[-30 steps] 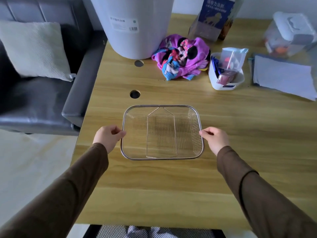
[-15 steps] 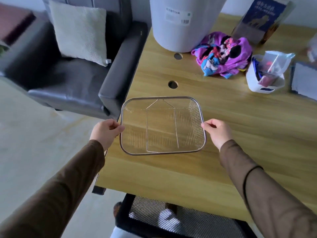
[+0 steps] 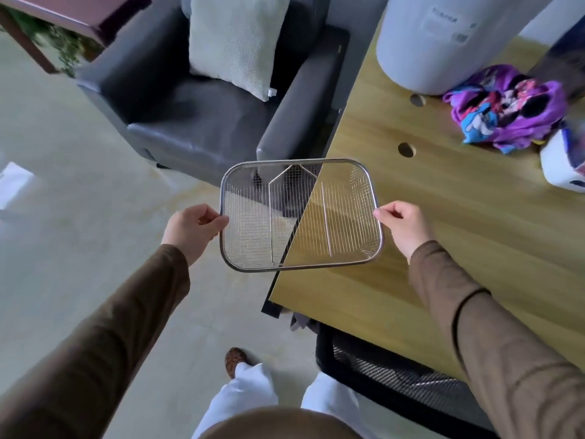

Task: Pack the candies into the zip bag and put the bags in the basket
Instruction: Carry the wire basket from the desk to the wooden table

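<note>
Item: wire mesh basket (image 3: 348, 166), rectangular, rounded corners, polished metal rim, fine grid floor with a folded wire handle lying inside.
Contents: empty.
Pose: roughly level, long axis running 9 to 3 o'clock.
Location: straddling the table (image 3: 474, 236) edge; 3 o'clock half over the wood, 9 o'clock half over the floor.
Support: left hand (image 3: 193, 228) pinching the rim at 9 o'clock, right hand (image 3: 403, 221) pinching it at 3 o'clock.
Candies, zip bags: not clearly discernible.
</note>
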Demonstrator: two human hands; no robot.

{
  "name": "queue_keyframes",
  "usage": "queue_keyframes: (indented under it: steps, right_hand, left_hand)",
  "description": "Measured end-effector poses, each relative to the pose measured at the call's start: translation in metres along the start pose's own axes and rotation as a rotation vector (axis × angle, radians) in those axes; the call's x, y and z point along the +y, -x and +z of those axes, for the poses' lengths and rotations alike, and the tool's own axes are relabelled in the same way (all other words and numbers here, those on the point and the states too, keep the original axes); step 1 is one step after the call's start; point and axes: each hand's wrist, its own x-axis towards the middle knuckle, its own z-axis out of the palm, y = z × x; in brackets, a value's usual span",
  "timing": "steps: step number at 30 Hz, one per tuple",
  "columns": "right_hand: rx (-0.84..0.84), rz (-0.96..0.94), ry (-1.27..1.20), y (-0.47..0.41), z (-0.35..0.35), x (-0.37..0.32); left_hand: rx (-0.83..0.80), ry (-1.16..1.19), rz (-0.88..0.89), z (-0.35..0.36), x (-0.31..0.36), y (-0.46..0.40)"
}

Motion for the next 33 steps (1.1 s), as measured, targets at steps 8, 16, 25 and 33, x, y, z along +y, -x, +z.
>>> queue_keyframes:
  steps: [8,16,25,33]
  right_hand:
    - [-0.020,-0.075,0.041,0.025,0.081,-0.060]
    - [-0.039,-0.101,0.059,0.009,0.140,-0.104]
    - [-0.090,-0.126,0.053,-0.056,0.210,-0.164]
    - [-0.127,-0.150,0.063,-0.115,0.282,-0.239]
  left_hand:
    - [0.016,0.048,-0.048,-0.076,-0.068,-0.011]
    - [0.039,0.076,-0.082,-0.128,-0.102,-0.039]
    - [0.054,0.058,-0.109,-0.186,-0.119,-0.120]
    - [0.084,0.086,-0.144,-0.257,-0.140,-0.200]
